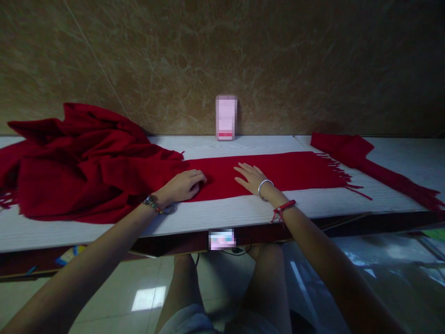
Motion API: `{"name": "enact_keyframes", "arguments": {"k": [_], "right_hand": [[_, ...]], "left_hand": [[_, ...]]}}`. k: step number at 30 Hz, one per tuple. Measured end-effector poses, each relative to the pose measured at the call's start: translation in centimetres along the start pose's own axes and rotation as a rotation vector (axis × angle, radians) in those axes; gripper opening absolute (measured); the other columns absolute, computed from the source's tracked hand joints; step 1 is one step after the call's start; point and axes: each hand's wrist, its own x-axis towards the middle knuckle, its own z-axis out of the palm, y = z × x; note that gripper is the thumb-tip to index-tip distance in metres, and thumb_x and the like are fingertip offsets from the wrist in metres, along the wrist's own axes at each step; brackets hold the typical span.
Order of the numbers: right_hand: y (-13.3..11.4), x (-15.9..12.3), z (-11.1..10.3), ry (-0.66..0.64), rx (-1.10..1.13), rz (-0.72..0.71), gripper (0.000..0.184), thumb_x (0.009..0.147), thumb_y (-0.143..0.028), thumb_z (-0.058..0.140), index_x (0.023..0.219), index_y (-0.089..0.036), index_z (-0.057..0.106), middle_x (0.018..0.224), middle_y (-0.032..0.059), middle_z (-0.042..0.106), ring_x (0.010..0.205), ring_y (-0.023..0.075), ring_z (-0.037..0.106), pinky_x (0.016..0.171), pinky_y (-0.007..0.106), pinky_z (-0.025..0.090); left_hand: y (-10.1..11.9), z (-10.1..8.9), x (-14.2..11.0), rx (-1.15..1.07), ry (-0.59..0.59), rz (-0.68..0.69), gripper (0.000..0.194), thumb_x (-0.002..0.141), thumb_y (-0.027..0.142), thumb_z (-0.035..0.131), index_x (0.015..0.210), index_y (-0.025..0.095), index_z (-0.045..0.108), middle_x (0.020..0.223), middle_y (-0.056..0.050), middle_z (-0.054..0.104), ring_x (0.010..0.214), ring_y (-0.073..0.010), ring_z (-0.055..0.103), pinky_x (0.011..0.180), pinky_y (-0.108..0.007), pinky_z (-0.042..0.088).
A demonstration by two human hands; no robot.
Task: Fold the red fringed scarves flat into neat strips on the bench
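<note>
A red fringed scarf (278, 169) lies flat along the white table, its fringe pointing right. My left hand (184, 185) rests on the scarf's left part with curled fingers closed on the cloth; the fingertips are partly hidden. Flat on the middle of the same scarf lies my right hand (251, 178), fingers spread, holding nothing. To the left, against my left forearm, a large heap of crumpled red cloth (79, 171) covers the table; whether it joins the flat scarf I cannot tell.
Another fringed red piece (361, 157) lies folded at the right. A pink phone-shaped object (226, 118), blurred, leans on the brown marbled wall (174, 60). Below the edge of the white table (243, 208), a shelf holds a blurred item (221, 240) and a yellow-blue packet (71, 254).
</note>
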Motion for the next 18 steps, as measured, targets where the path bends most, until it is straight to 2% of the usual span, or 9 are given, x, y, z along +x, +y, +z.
{"name": "enact_keyframes", "arguments": {"k": [5, 10, 13, 18], "right_hand": [[0.15, 0.01, 0.05, -0.001, -0.002, 0.004, 0.049, 0.091, -0.042, 0.037, 0.137, -0.024, 0.042, 0.148, 0.0036, 0.034, 0.137, 0.0197, 0.028, 0.112, 0.044, 0.022], [0.11, -0.04, 0.02, 0.002, -0.002, 0.008, 0.049, 0.092, -0.040, 0.037, 0.137, -0.022, 0.041, 0.148, 0.0046, 0.035, 0.136, 0.0198, 0.029, 0.112, 0.044, 0.022], [0.10, -0.11, 0.01, 0.009, 0.006, 0.007, 0.048, 0.092, -0.041, 0.037, 0.137, -0.024, 0.042, 0.147, 0.0039, 0.036, 0.136, 0.0197, 0.029, 0.112, 0.044, 0.022], [0.01, -0.20, -0.10, 0.010, 0.007, 0.014, 0.048, 0.092, -0.040, 0.038, 0.137, -0.023, 0.042, 0.147, 0.0039, 0.036, 0.136, 0.0196, 0.029, 0.112, 0.043, 0.022]], "left_hand": [[0.12, -0.01, 0.16, 0.054, -0.004, 0.005, 0.022, 0.081, 0.020, 0.038, 0.092, 0.019, 0.057, 0.092, -0.006, 0.061, 0.085, -0.0170, 0.057, 0.078, -0.028, 0.047], [0.34, -0.11, 0.05, 0.096, 0.007, -0.048, 0.023, 0.085, 0.025, 0.036, 0.089, 0.018, 0.057, 0.086, -0.007, 0.062, 0.078, -0.0174, 0.057, 0.071, -0.028, 0.047], [0.18, -0.01, -0.28, 0.024, 0.030, -0.048, 0.018, 0.081, 0.024, 0.040, 0.087, 0.018, 0.056, 0.086, -0.006, 0.062, 0.081, -0.0183, 0.057, 0.075, -0.030, 0.047], [0.01, 0.04, -0.48, -0.134, 0.021, -0.060, 0.020, 0.078, 0.020, 0.042, 0.093, 0.017, 0.055, 0.097, -0.008, 0.063, 0.091, -0.0180, 0.057, 0.085, -0.032, 0.046]]}}
